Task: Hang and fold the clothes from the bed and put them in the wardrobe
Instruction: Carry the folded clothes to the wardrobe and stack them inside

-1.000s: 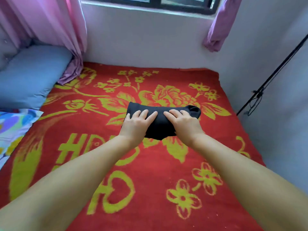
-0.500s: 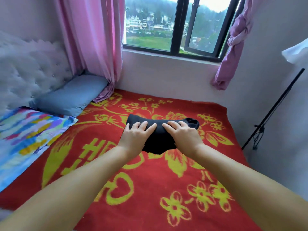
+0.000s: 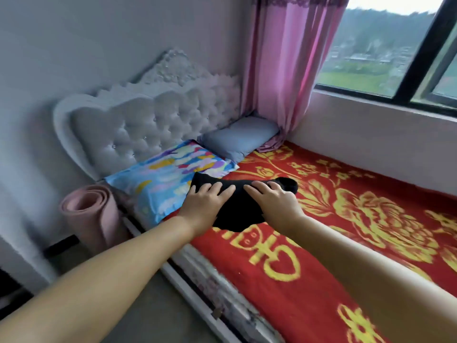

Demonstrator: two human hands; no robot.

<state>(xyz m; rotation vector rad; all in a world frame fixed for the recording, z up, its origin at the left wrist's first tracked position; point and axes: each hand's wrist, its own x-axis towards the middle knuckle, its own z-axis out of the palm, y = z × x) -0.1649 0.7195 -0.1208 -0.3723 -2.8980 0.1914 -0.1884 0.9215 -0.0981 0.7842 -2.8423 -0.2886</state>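
A bed (image 3: 284, 280) fills the right half of the view, spread with a red blanket (image 3: 371, 189) woven with yellow flowers and characters. At 10 o'clock stands a pale, button-tufted headboard (image 3: 148, 129) with a scalloped top. Against it lie a grey-blue pillow (image 3: 237, 139) and, nearer, a pillow with a bright multicoloured print (image 3: 168, 179). A pink curtain (image 3: 279, 70) hangs at 12 o'clock beside a dark-framed window (image 3: 408, 78) at 2 o'clock, set in a plain pale wall. A rolled pink mat (image 3: 91, 214), soft and foam-like, stands on the floor at 9 o'clock beside the bed's corner.

Near the centre, a folded black garment (image 3: 239, 206) sits between both hands, over the blanket's left edge just beside the printed pillow; whether it rests on the bed is unclear. The left hand (image 3: 205, 204) grips its left side, fingers laid over the top. The right hand (image 3: 274, 201) holds its right side likewise, with a rounded fold bulging past the fingertips at 1 o'clock.
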